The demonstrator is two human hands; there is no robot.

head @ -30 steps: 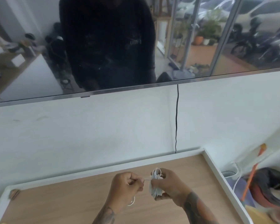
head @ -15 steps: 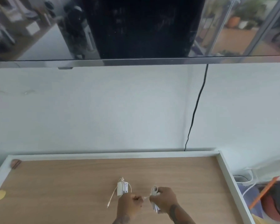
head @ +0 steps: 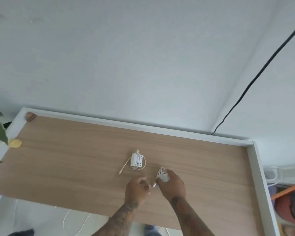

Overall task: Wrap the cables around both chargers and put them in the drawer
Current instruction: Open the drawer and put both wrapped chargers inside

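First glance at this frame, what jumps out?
Two tattooed forearms reach in from the bottom edge: the right hand grips a white charger with its cable wound round it, and the left hand pinches the cable's end beside it. A second white charger lies just beyond them on the wooden tabletop, its cable loosely looped. A black cable runs down the white wall at the right.

I see white charger, pale cable; second charger white; tabletop light woodgrain, white rim; black wall cable; yellow blob, maybe fruit.
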